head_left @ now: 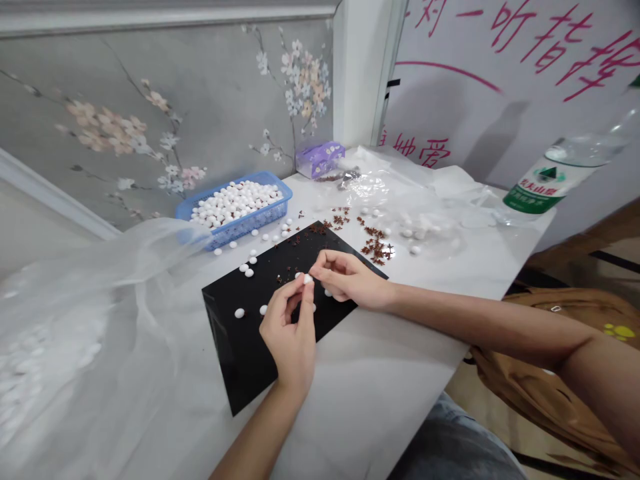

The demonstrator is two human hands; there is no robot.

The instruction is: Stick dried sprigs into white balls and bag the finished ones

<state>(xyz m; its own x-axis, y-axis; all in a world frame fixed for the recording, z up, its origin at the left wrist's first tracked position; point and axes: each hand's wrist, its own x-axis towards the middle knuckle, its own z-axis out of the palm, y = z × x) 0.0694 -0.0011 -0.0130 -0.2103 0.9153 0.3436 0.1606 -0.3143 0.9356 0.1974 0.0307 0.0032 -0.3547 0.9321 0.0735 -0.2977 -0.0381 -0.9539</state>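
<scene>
My left hand (pixel 291 327) pinches a small white ball (pixel 308 279) between thumb and fingertips above a black board (pixel 225 353). Right beside that ball, my right hand (pixel 350 280) is closed in a pinch; whatever is between its fingertips is too small to make out. Several more white balls lie on the board, one white ball (pixel 240 313) toward its left side and others partly hidden by my hands. Small brown star-shaped pieces (pixel 376 245) are scattered beyond the board, with more at its far edge.
A blue basket (pixel 273 215) full of white balls stands against the wall. Clear plastic bags lie at left (pixel 150 373) and at the back right, near a purple packet (pixel 320 160). A water bottle (pixel 545 180) stands at the table's right edge; a brown bag (pixel 545 360) is below.
</scene>
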